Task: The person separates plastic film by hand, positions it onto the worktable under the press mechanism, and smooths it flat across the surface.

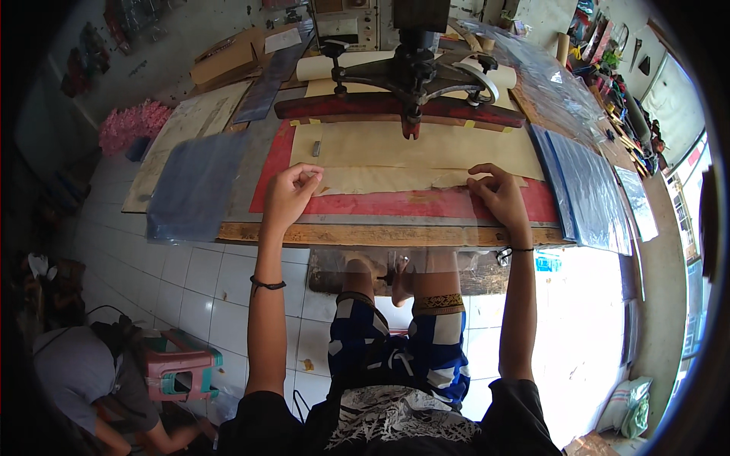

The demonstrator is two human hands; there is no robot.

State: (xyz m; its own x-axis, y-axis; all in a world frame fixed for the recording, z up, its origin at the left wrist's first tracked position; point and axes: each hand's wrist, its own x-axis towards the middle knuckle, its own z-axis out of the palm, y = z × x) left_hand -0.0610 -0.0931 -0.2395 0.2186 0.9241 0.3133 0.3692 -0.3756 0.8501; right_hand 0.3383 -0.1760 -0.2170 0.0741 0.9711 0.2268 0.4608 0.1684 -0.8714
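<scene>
My left hand (pixel 291 191) and my right hand (pixel 496 194) both pinch the near corners of a clear plastic sheet (pixel 395 220) that hangs over the front edge of a wooden workbench (pixel 380 233). The sheet lies over tan paper (pixel 411 148) on a red pad (pixel 426 204). Beyond my hands a red bar (pixel 342 106) of a dark metal press (pixel 414 72) crosses the bench.
Stacks of bluish clear plastic sheets lie at the bench's right (pixel 589 190) and left (pixel 194 186). A cardboard box (pixel 228 61) and pink material (pixel 133 125) sit at the far left. A pink stool (pixel 179 368) and a crouching person (pixel 84 372) are on the tiled floor lower left.
</scene>
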